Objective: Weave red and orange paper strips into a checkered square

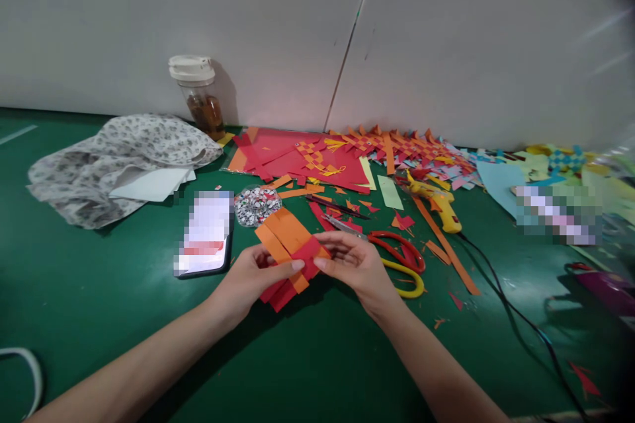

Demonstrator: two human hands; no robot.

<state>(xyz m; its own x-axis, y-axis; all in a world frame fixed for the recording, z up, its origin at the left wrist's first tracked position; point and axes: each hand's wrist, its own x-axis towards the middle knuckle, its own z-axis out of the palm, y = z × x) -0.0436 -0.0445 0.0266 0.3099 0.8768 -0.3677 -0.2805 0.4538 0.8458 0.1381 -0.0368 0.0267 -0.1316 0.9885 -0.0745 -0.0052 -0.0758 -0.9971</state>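
Red and orange paper strips, partly woven together, are held above the green table between both hands. My left hand pinches the piece at its left side, thumb on top and fingers behind it. On the right side my right hand grips the same piece, its thumb on the red part and its fingers behind. Just beyond my right hand lie scissors with red and yellow handles. A round dish of small googly eyes sits just past the woven paper.
A phone and a patterned cloth lie left, near a lidded bottle. Behind are red sheets and woven paper fish. A yellow glue gun with a black cord lies right, among paper scraps.
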